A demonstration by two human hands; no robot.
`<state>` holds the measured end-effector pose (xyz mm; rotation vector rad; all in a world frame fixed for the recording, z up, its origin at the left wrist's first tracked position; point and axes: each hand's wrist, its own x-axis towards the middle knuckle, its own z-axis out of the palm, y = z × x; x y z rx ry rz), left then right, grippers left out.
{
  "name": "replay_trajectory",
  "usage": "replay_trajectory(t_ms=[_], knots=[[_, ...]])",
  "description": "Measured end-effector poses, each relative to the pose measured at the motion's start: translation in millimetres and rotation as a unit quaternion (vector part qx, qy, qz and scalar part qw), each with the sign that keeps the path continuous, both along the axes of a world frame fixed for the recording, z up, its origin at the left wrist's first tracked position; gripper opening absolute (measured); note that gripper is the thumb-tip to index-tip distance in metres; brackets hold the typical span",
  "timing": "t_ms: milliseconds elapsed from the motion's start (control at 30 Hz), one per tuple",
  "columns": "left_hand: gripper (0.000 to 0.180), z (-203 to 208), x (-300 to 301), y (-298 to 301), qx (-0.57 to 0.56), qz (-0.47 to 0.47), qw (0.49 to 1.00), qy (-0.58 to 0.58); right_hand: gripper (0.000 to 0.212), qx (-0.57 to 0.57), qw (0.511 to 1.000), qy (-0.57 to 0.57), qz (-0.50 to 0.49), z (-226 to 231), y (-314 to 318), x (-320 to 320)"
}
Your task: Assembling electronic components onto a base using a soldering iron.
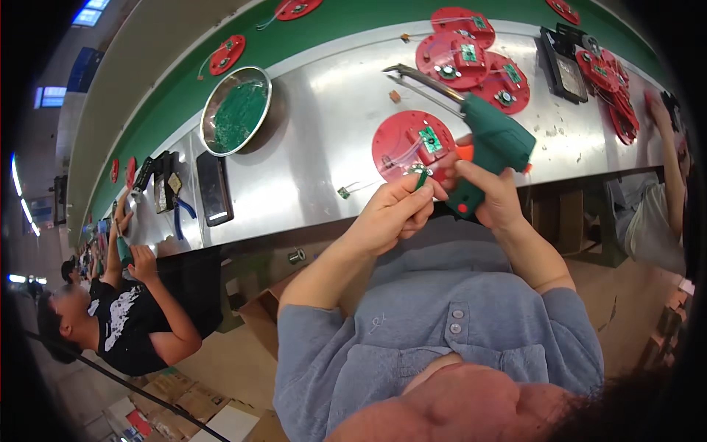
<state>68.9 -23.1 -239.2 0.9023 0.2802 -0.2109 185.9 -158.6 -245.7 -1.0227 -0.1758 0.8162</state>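
My left hand (398, 210) pinches a small green piece (422, 179) between thumb and fingertips, over the near edge of a round red plate (390, 140). That plate carries a green circuit board (429, 140) and thin pale wires. Wrapped round the handle of a green soldering gun (497, 132) is my right hand (492, 193), close beside the left. The gun's metal tip (398, 71) points up and left, away from the plate. Left of the plate, a tiny green board (343, 193) with thin leads lies on the metal bench (309, 162).
A steel bowl (268, 92) of small green parts stands to the left, near a dark phone (212, 184) and blue-handled pliers (181, 214). More red plates (449, 55) lie behind the gun, beside a black tray (563, 66). One person (125, 317) works at left, another (655, 214) at right.
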Motion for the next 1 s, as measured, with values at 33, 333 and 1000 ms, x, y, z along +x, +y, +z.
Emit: replay_trajectory(t_ms=[33, 333, 1000], knots=[[0.022, -9.1, -1.1, -6.8, 0.007, 0.029, 1.000, -0.002, 0.034, 0.003, 1.000, -0.005, 0.006, -1.1, 0.9, -3.3], [0.020, -27.1, 4.0, -24.0, 0.030, 0.021, 0.999, -0.018, 0.033, 0.010, 0.998, -0.030, 0.054, -6.9, -5.6, -7.2], [0.010, -29.7, 29.0, -1.8, 0.611, 0.303, 0.709, -0.180, 0.033, -0.029, 0.985, -0.171, -0.007, -33.8, -33.4, 6.0]])
